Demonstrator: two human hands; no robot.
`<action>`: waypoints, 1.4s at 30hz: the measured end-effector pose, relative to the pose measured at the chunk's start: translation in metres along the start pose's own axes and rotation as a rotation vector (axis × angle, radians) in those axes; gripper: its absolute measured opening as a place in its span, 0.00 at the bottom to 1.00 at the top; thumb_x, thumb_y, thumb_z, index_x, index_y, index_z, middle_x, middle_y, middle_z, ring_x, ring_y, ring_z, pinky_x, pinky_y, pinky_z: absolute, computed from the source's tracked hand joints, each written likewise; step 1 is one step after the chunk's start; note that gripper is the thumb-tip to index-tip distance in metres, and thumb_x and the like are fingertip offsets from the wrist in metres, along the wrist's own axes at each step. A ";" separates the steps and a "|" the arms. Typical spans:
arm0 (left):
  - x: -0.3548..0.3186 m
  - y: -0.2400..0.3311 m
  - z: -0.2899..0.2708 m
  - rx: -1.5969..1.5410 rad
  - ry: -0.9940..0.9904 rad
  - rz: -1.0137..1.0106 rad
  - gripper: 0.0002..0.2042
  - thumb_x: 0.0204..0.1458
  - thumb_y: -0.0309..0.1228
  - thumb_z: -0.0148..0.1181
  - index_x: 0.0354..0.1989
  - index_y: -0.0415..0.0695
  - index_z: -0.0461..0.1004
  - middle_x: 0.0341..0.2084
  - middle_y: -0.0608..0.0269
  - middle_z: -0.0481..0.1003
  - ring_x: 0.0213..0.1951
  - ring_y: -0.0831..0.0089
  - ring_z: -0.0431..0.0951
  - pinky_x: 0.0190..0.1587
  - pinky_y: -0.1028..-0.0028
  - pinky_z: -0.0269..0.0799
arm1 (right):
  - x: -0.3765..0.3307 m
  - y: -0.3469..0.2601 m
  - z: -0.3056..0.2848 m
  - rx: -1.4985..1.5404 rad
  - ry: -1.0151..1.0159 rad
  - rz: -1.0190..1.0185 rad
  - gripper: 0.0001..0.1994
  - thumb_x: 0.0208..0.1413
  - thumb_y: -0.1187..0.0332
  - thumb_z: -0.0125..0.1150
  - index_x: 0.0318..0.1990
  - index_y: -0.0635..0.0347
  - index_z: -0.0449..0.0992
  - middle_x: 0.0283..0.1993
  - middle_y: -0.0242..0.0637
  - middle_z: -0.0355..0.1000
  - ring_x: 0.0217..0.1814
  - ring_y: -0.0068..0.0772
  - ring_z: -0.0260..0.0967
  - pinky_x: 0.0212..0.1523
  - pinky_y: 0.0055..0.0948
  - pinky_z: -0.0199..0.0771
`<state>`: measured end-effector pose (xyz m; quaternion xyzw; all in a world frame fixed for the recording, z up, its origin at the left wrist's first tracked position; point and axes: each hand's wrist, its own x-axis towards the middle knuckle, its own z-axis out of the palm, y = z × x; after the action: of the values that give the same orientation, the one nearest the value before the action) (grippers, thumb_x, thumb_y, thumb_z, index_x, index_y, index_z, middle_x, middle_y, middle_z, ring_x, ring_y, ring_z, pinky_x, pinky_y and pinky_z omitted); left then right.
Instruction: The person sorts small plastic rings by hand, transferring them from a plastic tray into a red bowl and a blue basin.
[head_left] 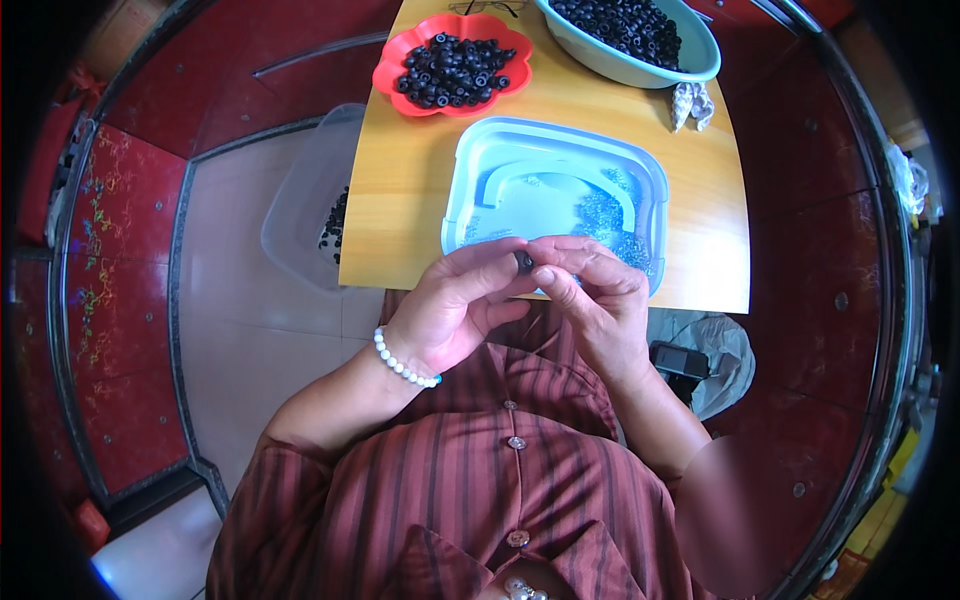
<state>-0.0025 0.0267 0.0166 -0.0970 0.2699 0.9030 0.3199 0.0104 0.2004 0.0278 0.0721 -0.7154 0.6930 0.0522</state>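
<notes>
Over the near edge of the light blue tray, my two hands meet at the fingertips. Thumb and fingers of my left hand are closed on a small black ring-shaped part. Pinched right beside it, my right hand has its thumb tip next to the part; whatever it holds between the fingers is too small to make out. Tiny clear pieces lie scattered in the tray, mostly on its right side. A white bead bracelet circles my left wrist.
Black parts fill a red flower-shaped bowl at the table's far left and a pale green basin at the far right. A crumpled cloth lies near the basin. Left of the wooden table, a translucent bin stands on the floor.
</notes>
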 end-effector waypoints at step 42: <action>0.013 -0.007 -0.008 -0.107 -0.173 -0.064 0.12 0.58 0.23 0.49 0.49 0.38 0.69 0.42 0.53 0.73 0.41 0.68 0.78 0.44 0.71 0.79 | 0.010 -0.008 -0.036 0.432 -0.066 0.422 0.04 0.58 0.75 0.54 0.38 0.67 0.72 0.35 0.35 0.73 0.35 0.20 0.68 0.39 0.21 0.69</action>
<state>-0.0079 0.0338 0.0019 -0.0444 0.1897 0.9103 0.3652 0.0015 0.2357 0.0386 -0.0463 -0.5520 0.8219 -0.1327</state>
